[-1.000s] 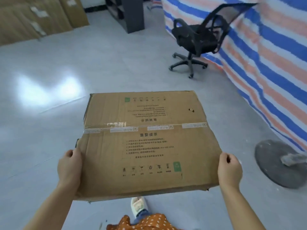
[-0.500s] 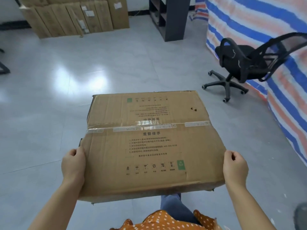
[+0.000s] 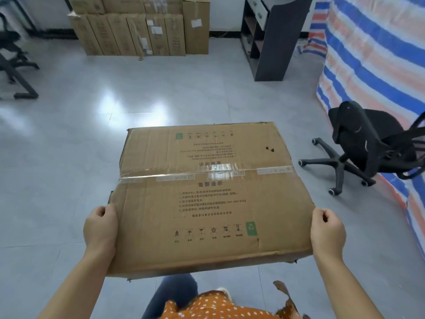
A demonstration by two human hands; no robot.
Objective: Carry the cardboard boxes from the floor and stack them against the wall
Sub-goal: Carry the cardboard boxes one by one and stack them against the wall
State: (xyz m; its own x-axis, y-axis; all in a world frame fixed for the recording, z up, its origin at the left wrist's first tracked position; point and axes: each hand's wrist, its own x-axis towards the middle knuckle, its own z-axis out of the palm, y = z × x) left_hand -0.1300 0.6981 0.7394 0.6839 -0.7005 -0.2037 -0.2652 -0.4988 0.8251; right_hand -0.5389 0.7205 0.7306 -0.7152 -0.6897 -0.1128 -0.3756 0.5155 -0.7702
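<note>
A wide flat cardboard box, taped across its middle and printed with text and symbols, is held level in front of me above the floor. My left hand grips its near left edge, fingers curled under. My right hand grips the near right edge the same way. Far ahead, a stack of cardboard boxes stands upright against the white wall.
A black office chair stands to the right beside a striped tarp. A dark shelf unit stands at the back right. Black chair or desk legs are at the far left. Grey tiled floor lies between me and the stack.
My view has swung left and lifted: the office chair slid to the right edge, and the stacked boxes by the wall came into full view ahead. Both hands keep their grip on the box.
</note>
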